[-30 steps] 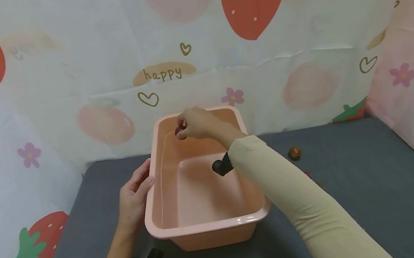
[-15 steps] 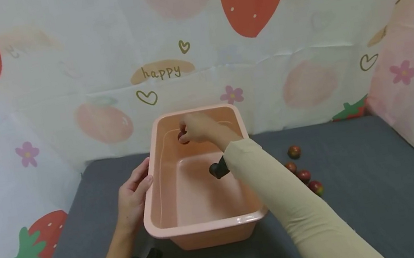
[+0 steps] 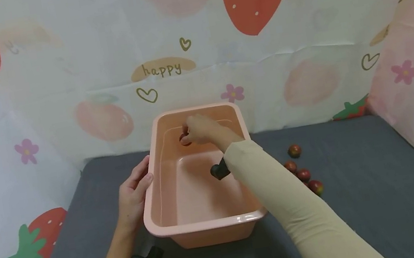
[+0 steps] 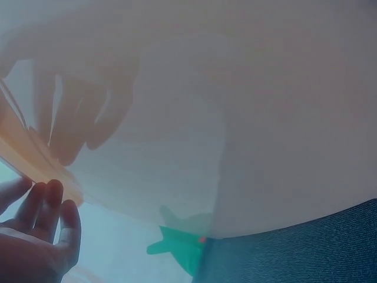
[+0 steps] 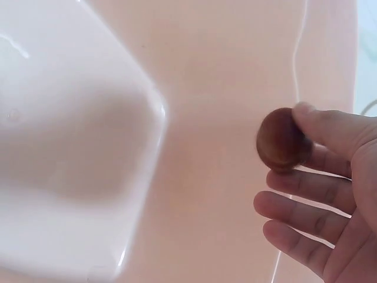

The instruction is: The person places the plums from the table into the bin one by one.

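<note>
A pink plastic basin [image 3: 206, 225] sits on the dark grey cloth in front of me in the head view. My left hand [image 3: 135, 196] touches its left rim from outside, fingers extended along the wall and thumb at the edge. In the left wrist view those fingers [image 4: 50, 206] lie against the basin's outer side. My right hand [image 3: 203, 128] is over the far part of the basin's inside, pinching a round dark-red fruit [image 5: 281, 140] between thumb and index finger. Its other fingers are spread. The basin's floor shows beneath, with the hand's shadow on it.
To the right of the basin, several similar small round red fruits [image 3: 303, 175] lie on the cloth [image 3: 366, 193], partly behind my right forearm. Another fruit [image 3: 294, 151] lies a little farther back. A strawberry-printed curtain [image 3: 199, 84] stands behind and at both sides.
My right hand has lowered slightly into the basin with the fruit still pinched. The right forearm has shifted left, uncovering more fruits on the cloth. My left hand stays at the rim.
</note>
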### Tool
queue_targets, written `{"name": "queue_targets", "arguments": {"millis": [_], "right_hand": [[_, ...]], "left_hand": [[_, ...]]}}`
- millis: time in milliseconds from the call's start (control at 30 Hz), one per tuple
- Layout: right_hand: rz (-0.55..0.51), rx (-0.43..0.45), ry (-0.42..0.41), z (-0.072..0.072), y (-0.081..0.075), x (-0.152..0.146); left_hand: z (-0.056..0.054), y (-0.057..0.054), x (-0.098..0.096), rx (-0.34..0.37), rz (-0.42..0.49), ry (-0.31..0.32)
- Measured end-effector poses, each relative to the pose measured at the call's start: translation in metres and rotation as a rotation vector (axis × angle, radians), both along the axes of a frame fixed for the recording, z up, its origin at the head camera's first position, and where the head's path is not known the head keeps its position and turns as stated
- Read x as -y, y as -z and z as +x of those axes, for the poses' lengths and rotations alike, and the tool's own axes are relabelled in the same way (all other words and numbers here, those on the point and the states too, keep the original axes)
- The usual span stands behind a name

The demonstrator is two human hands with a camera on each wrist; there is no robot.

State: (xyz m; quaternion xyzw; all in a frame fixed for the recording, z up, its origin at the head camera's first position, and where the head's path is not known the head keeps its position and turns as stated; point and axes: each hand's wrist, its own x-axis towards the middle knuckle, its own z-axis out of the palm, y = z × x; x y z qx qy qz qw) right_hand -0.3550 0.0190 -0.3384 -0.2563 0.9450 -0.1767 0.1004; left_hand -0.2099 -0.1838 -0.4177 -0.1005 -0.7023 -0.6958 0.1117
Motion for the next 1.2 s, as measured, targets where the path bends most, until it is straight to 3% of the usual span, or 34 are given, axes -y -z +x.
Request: {"name": "queue_targets", "arguments": {"millis": [500, 800, 967, 1200], "right_hand": [[0.019, 0.024, 0.033, 0.002, 0.002, 0.0], [0.016, -0.005, -0.001, -0.001, 0.001, 0.001], [-0.036, -0.02, -0.03, 0.001, -0.008, 0.002], [-0.154, -0.037, -0.067, 0.012, -0.034, -0.006]], "left_hand": [[0.001, 0.0, 0.0, -0.003, -0.037, -0.014], [0.001, -0.001, 0.0, -0.007, -0.029, -0.007], [0.001, -0.001, 0.001, 0.007, -0.025, -0.013], [0.001, -0.002, 0.001, 0.028, -0.031, -0.019]]}}
